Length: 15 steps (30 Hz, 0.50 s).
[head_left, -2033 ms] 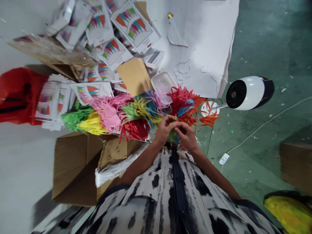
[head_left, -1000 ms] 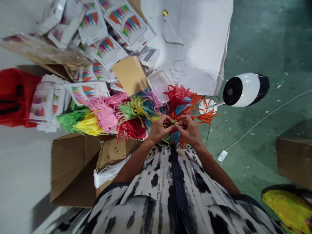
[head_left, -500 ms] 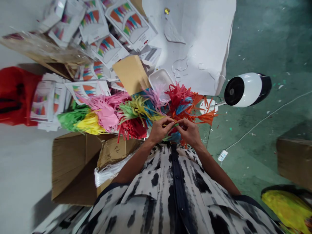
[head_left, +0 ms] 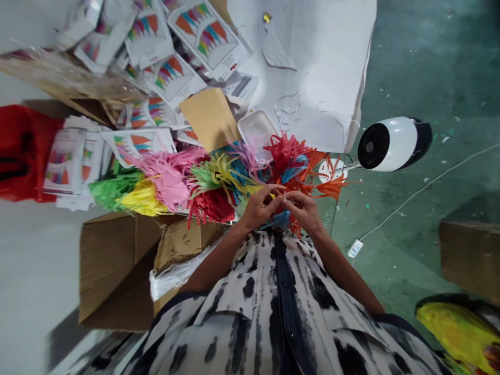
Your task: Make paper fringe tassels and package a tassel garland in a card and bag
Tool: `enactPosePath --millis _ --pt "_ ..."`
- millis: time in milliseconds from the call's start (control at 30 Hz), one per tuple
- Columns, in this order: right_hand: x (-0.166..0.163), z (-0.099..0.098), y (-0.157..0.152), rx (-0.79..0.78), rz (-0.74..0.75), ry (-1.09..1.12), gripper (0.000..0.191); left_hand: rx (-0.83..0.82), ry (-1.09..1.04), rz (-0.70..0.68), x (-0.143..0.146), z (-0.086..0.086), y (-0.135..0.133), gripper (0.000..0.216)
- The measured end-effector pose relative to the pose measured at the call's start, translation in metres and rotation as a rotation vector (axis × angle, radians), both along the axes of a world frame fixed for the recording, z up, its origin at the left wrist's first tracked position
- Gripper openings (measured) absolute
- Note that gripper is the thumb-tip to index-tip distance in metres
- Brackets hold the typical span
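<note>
My left hand point(head_left: 258, 207) and my right hand point(head_left: 305, 209) meet in front of my chest, thumbs and forefingers pinched close together. Whatever sits between the fingertips is too small to make out. Around and behind them lie fringed paper tassels: a red tassel point(head_left: 287, 156), an orange tassel point(head_left: 330, 179), and a blue tassel point(head_left: 279, 220) just beneath the hands. To the left the row goes on with a dark red tassel point(head_left: 214, 205), a pink tassel point(head_left: 174, 185), a yellow tassel point(head_left: 144, 198) and a green tassel point(head_left: 113, 188).
Printed boxes point(head_left: 203, 39) pile up at the upper left beside a tan envelope point(head_left: 209, 119) and a white tray point(head_left: 255, 127). A black-and-white fan point(head_left: 395, 144) stands right. Open cardboard cartons point(head_left: 111, 271) sit lower left; a power strip point(head_left: 355, 248) lies on the floor.
The green bit seen between my fingertips no longer shows. My fingers have shifted slightly, still pinched together. The whole view has slid a little.
</note>
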State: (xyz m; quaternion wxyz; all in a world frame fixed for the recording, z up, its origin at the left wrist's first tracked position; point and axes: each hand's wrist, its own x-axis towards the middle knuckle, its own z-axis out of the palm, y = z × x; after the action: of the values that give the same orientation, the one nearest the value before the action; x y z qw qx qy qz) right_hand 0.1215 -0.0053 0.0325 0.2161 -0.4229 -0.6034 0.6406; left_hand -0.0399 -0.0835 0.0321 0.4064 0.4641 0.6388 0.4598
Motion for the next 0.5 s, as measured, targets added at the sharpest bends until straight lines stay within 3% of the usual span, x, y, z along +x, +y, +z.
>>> enactPosePath --millis 100,267,400,500 --pt "0.006 -0.001 0.002 0.133 -0.062 -0.028 0.023 0.038 0.016 -0.126 -0.004 -0.008 0.0 0.051" --pt "0.017 0.005 0.004 0.337 -0.118 -0.133 0.018 0.042 0.044 -0.272 -0.012 -0.029 0.006 0.041" --pt "0.02 0.014 -0.005 0.342 -0.159 -0.1 0.018 -0.018 0.096 -0.375 -0.01 -0.032 0.019 0.061" --pt "0.018 0.022 -0.016 0.281 -0.189 0.021 0.019 -0.018 0.223 -0.491 -0.007 -0.027 0.028 0.029"
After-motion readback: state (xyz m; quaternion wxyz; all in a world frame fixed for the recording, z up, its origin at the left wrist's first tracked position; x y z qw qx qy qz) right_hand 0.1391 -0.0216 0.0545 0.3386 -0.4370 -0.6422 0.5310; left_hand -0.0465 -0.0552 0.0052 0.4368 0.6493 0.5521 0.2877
